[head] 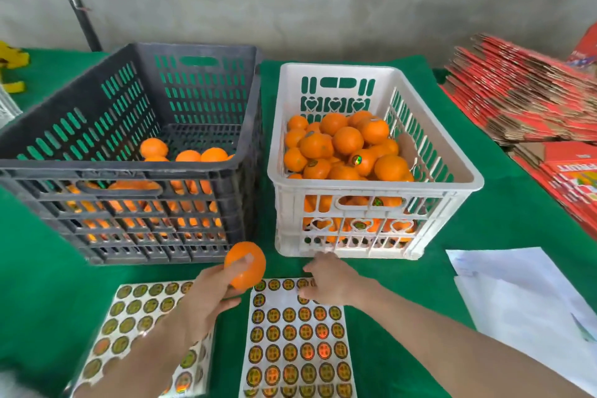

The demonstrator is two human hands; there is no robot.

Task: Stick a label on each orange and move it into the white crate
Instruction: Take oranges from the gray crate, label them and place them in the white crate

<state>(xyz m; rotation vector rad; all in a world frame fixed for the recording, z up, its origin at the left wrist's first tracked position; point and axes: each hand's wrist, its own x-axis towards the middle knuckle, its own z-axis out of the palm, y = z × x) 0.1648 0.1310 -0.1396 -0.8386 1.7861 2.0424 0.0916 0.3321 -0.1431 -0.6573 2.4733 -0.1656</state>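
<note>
Dark crate (129, 171) low, white crate (374, 186) heaped: well past halfway, I judge.
The dark crate holds a shallow layer of oranges, the white one a pile, some showing labels. My left hand (206, 297) grips the next orange (245, 263) in front of the crates, and my right hand (329, 281) curls onto the label sheet (297, 339). I cannot tell whether it pinches a label.

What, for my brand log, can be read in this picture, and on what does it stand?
No text reads clearly.
Right sticker sheet and left sticker sheet: emblems too blurred.
Label on an orange in the white crate: too small.
Red cartons: upside-down lettering, too blurred.
White papers: faint print, unreadable.
</note>
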